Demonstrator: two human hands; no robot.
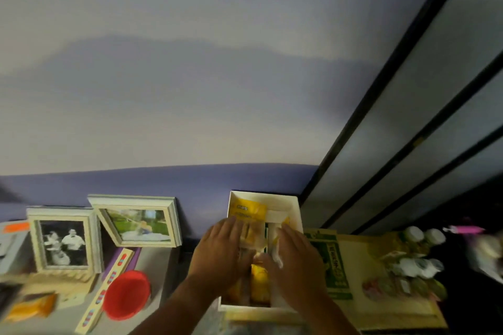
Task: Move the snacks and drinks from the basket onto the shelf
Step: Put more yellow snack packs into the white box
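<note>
A white rectangular box (296, 211) stands against the purple wall, filled with yellow snack packets (249, 211) and clear-wrapped snacks (253, 235). Both my hands reach into it from below. My left hand (221, 251) lies flat with straight fingers on the packets at the box's left side. On the right side, my right hand (294, 255) rests over a clear wrapper with its fingers extended. More yellow packets (260, 284) show between my wrists. The picture is blurred, and no basket is plainly visible.
Two picture frames (64, 242) (138, 221) lean at the left. A red lid (126, 294), a long striped strip (109, 284) and an orange packet (32, 307) lie nearby. A green carton (332, 261) and small bottles (419, 253) sit right. Black-framed panels (408, 106) rise at the right.
</note>
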